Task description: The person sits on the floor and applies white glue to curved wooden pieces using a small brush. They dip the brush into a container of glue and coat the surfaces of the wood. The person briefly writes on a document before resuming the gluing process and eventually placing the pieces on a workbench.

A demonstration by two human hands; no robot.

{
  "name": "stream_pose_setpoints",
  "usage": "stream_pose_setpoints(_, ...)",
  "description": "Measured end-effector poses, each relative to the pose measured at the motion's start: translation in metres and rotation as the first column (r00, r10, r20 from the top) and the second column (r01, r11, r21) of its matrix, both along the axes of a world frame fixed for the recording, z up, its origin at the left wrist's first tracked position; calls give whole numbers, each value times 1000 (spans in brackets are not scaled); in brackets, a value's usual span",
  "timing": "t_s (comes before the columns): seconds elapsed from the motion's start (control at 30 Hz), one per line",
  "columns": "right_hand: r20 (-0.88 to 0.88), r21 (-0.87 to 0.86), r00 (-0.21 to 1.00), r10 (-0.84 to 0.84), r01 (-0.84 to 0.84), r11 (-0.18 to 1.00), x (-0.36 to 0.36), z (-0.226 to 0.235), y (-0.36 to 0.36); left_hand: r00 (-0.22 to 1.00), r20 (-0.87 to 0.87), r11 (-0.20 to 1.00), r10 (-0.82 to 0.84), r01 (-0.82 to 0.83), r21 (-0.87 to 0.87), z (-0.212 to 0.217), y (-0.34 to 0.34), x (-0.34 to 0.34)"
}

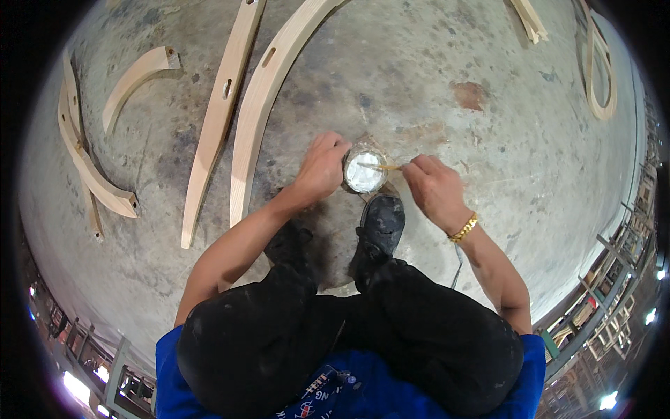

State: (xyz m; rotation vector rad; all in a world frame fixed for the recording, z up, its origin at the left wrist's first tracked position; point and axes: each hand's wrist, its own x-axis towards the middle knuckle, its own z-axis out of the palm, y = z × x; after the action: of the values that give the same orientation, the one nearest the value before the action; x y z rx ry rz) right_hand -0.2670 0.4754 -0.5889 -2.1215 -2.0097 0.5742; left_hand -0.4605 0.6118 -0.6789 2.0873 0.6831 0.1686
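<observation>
A round tub of white paste [363,183] stands on the floor just in front of my shoes, its outer wall crusted brown. My left hand [324,164] is closed on the tub's left rim, steadying it. In my right hand [434,187], pinched between fingers and thumb, is a thin yellowish stick [389,167]. It points left, and its far end dips into the white paste, so its tip is hard to make out. A gold bracelet circles my right wrist.
Curved wooden pieces with slots lie at left: a long straight one [211,146], a long bent one [248,133], a short arc [136,80] and a jointed group [98,174]. A wooden loop [600,77] lies far right, wood ends [530,22] far off. Racks line the right rim.
</observation>
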Motion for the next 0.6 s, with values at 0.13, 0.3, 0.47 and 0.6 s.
stream_pose_setpoints(0.13,-81,-60,996,39,-44,997,-4,-4,-15,996,7,994,-91,92,-66,-6,23,9)
stream_pose_setpoints(0.3,-5,-58,999,35,-35,998,4,-4,-13,870,212,894,-445,447,41,-2,48,77)
stream_pose_setpoints(0.47,-27,-69,999,26,-28,997,4,27,-24,387,-318,443,-866,888,-126,17,11,141)
stream_pose_setpoints(0.6,-334,-77,921,-202,187,979,6,47,-46,293,-452,375,-843,921,-103,20,-6,159)
